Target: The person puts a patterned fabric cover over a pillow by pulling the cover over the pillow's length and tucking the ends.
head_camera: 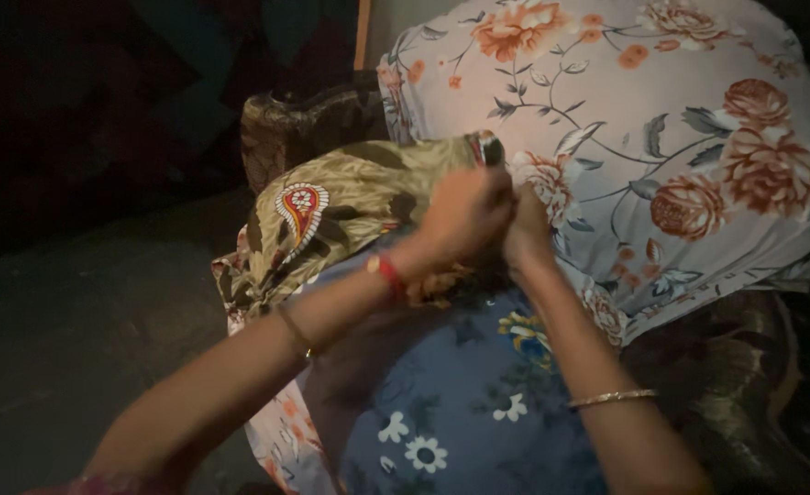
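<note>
Against floral pillow (680, 137), left hand (464, 215) and right hand (526, 234): fingers closed, gripping olive paisley cloth (350, 197).

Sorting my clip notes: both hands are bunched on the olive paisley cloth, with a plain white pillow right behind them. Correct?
Not quite: the pillow is floral, pale with orange-red roses, not plain white. The head view shows it. Both the left hand and right hand do bunch the olive paisley cloth.

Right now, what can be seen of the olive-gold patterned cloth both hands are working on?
The olive-gold cloth looks like thin, slightly shiny fabric, printed with dark leaf shapes and a red-and-white paisley motif. It lies crumpled and bunched, draped over the blue flowered fabric and against the grey rose-print pillow. The left hand and right hand pinch its upper right edge together; its lower left end hangs loose.
</note>
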